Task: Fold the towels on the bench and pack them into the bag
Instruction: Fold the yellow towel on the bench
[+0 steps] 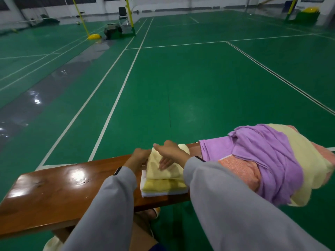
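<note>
1. Both arms are covered by long, loose sleeves of plain light grey cloth, the left sleeve (101, 205) and the right sleeve (226, 196), each ending at the wrist just behind its hand.
2. A narrow dark band is seen at the left cuff (117, 171), just behind the left hand (139, 156).
3. A like dark edge is seen at the right cuff (200, 158), just behind the right hand (170, 151).
4. Well below the hands, between the sleeves, a dark blue garment (157, 248) is partly shown; its kind cannot be told.
5. Below the left hand, under the surface (54, 187), a pale slipper (157, 211) is worn on one foot.
</note>
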The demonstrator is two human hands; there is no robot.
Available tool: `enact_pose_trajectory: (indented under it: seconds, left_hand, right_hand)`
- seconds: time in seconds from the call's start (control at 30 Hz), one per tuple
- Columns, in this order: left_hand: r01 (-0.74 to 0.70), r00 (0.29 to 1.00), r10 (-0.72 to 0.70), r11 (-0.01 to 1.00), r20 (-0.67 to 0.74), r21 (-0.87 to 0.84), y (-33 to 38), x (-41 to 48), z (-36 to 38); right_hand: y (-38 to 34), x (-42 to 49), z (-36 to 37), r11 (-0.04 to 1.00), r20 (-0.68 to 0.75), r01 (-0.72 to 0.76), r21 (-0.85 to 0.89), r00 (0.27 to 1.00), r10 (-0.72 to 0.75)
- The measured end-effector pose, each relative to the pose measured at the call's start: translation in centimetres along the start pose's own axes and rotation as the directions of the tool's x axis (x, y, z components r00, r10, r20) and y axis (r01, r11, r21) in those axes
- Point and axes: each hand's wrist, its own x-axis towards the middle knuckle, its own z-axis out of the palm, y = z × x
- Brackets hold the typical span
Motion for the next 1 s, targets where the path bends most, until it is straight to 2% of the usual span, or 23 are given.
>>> enact_pose_trajectory:
  seconds: [0.07,0.13,0.23,0.27,0.33,0.37,0.43,0.47,0.6,0.7,0.77,0.83,0.9,0.93,1.0]
  left_hand:
    - [-0.004,1.000,0.003,1.000,0.009,0.021,-0.3,0.4,0.0]
    - [-0.017,1.000,0.016,0.997,0.021,0.072,-0.4,0.1,0.2]
    - [-0.027,0.996,0.006,0.969,0.087,0.247,-0.3,0.0,0.7]
    - [-0.043,0.994,0.009,0.950,0.110,0.309,-0.2,0.0,0.8]
    - [-0.073,0.992,0.028,0.920,0.121,0.386,0.2,0.0,1.2]
    - [-0.077,0.992,0.030,0.910,0.120,0.407,0.3,0.0,1.4]
    - [-0.079,0.994,0.035,0.896,0.106,0.437,0.5,0.0,1.7]
    - [-0.084,0.995,0.048,0.890,0.091,0.447,0.5,0.0,1.9]
    - [-0.106,0.992,0.125,0.834,0.001,0.541,0.2,0.2,2.3]
    - [-0.126,0.977,0.204,0.782,-0.059,0.610,0.1,0.2,2.2]
    - [-0.154,0.965,0.251,0.771,-0.072,0.618,0.0,0.5,1.9]
    - [-0.137,0.979,0.192,0.861,-0.063,0.489,0.6,-0.5,1.7]
    - [-0.031,0.995,0.051,0.975,-0.088,0.218,1.8,-1.2,1.7]
    - [-0.001,0.997,0.005,0.998,-0.072,0.058,2.2,-1.1,1.6]
    - [-0.003,0.999,0.015,0.973,0.050,-0.231,2.7,-0.9,0.8]
  right_hand:
    - [0.8,0.4,-0.2,0.984,-0.155,0.057,-0.169,0.984,-0.084]
    - [2.2,0.9,-1.2,0.947,-0.329,0.039,-0.319,0.932,-0.150]
    - [5.2,1.8,-2.7,0.944,-0.578,-0.133,-0.303,0.813,-0.071]
    - [6.2,2.0,-3.1,0.948,-0.588,-0.189,-0.255,0.809,0.003]
    - [7.6,2.2,-3.6,0.972,-0.438,-0.198,-0.123,0.890,0.126]
    - [7.8,2.2,-3.8,0.983,-0.322,-0.180,0.033,0.929,0.181]
    - [7.9,1.9,-4.1,0.929,-0.163,-0.227,0.292,0.945,0.283]
    - [7.9,1.9,-4.2,0.916,-0.150,-0.233,0.325,0.944,0.293]
    - [7.4,2.4,-4.5,0.957,-0.238,-0.142,0.253,0.950,0.204]
    - [4.8,0.9,-4.3,0.895,-0.138,-0.086,0.438,0.977,0.161]
    - [3.0,0.3,-4.0,0.920,-0.138,-0.030,0.391,0.986,0.091]
    - [1.4,0.0,-3.4,0.937,-0.178,0.059,0.345,0.984,0.003]
    - [-0.3,-0.5,-2.9,0.919,-0.198,0.129,0.372,0.979,-0.057]
    - [-1.0,-0.6,-2.8,0.905,-0.195,0.151,0.399,0.978,-0.077]
    - [-2.2,-1.0,-2.6,0.863,-0.154,0.177,0.473,0.981,-0.116]
